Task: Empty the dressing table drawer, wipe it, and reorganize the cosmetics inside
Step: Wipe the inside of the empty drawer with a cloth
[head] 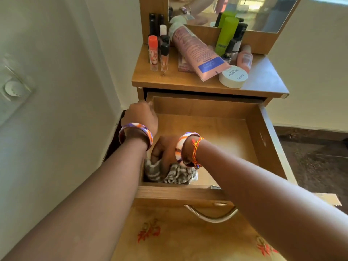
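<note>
The drawer [263,132] was shown pulled fully out and emptied, its cosmetics gathered above on the table [259,76]: a pink tube [195,51], a green bottle [227,34], a white jar [233,77] and small vials [153,53]. A striped grey cloth [175,175] was held bunched in the grip of the right hand [165,151], pressed into the near left corner of the drawer floor. The left hand [141,115] was curled over the rear of the left side wall, apparently as a brace. Wiping was judged to be the step in hand; it would be done best with overlapping strokes carried into each corner and along the walls.
</note>
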